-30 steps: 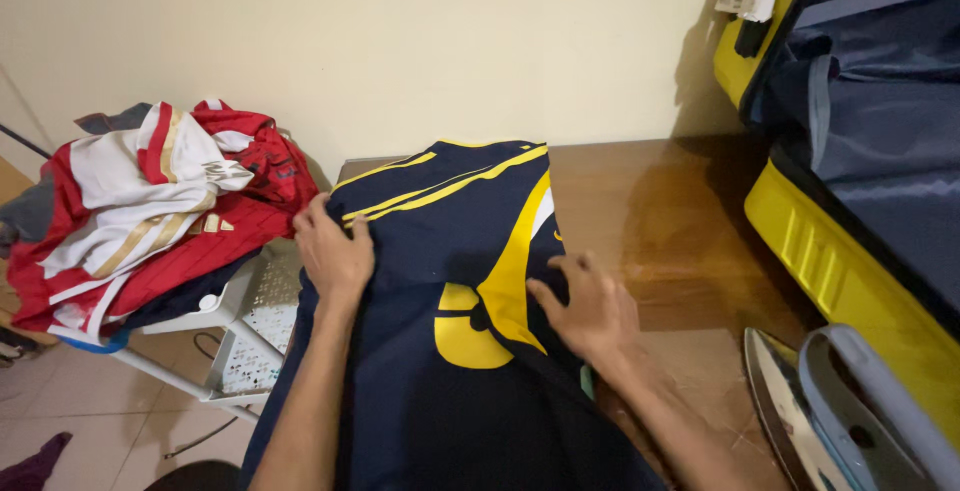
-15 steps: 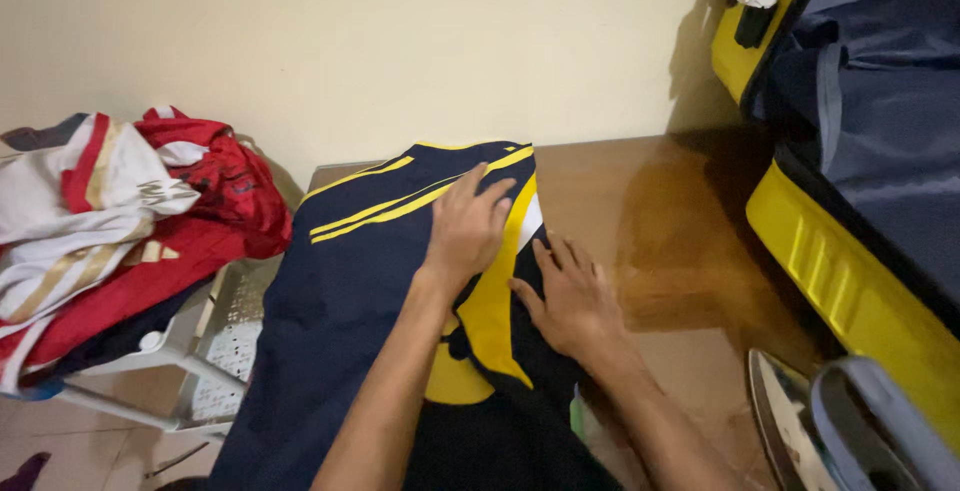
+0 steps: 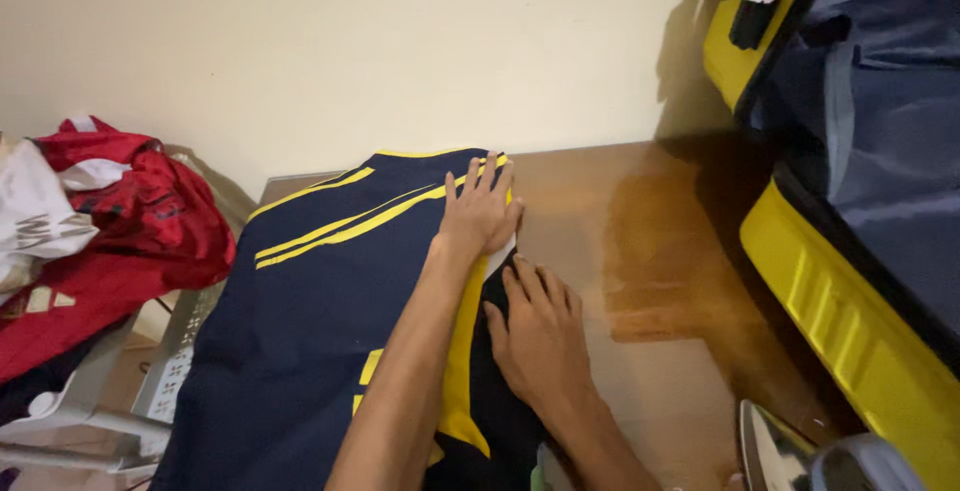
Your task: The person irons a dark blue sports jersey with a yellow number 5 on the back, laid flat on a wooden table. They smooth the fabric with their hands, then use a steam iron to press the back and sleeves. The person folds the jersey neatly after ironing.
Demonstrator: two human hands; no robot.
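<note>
**Pressing a folded jersey flat on the bench**

Nearest, at 5 o'clock in the head view: the soleplate of an iron, lying tilted at the bench corner, well apart from the cloth. Worth keeping elbows clear of it while smoothing.

Just ahead, at about 6 o'clock: the right hand is lying open, palm down, fingers spread on the right edge of the navy jersey with yellow stripes. It is gripping nothing; it is pinning the folded edge beside the bare wood.

Further out, toward 12 o'clock: the left hand is reaching across the body, also open and flat, fingers splayed over the top right corner of the jersey where the yellow stripes end. It is holding nothing either.

The jersey is lying across the left half of the bench, its left side hanging off toward 9 o'clock, over a white perforated rack.

My judgement on doing this well: the near hand should be anchoring while the far hand is sweeping outward along the fold, so creases are being pushed to the edge, not trapped. Flat palms suit this slippery-looking fabric better than fingertips. The overhanging side may be dragging the cloth leftward, so steady downward pressure matters.

Far field: a heap of red and white clothes at 9 o'clock; an open yellow suitcase with blue lining at 2 o'clock against the wall.
</note>
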